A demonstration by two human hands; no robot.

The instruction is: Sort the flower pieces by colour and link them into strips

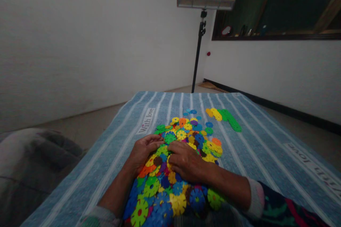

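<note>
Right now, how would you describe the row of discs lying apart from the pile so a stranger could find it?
Find the blue striped cloth, then the heap of coloured discs at its middle. Off the heap's far right edge lies the row of discs: yellow at one end, green otherwise, in a line, not piled.

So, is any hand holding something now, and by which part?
No hold shows. The left hand and right hand rest on the pile of coloured discs; whether either pinches one cannot be told.
</note>
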